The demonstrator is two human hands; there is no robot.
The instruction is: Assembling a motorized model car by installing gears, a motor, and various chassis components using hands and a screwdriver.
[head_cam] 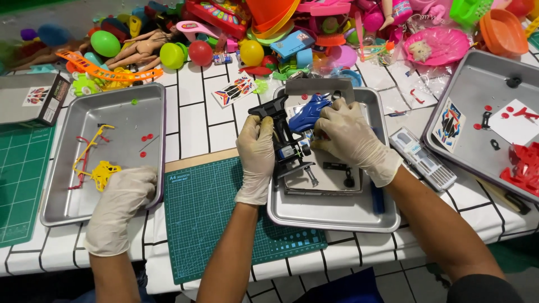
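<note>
My left hand point(256, 154) clamps the black toy car frame point(289, 147) while my right fingers point(331, 126), closed on the blue shell point(307, 114), should press it squarely over the frame.

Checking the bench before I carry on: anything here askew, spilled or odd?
Nothing looks spilled or broken. The black toy car chassis sits tilted between the left hand and right hand, above the middle metal tray. A co-worker's gloved hand overlaps the left tray's rim.
</note>
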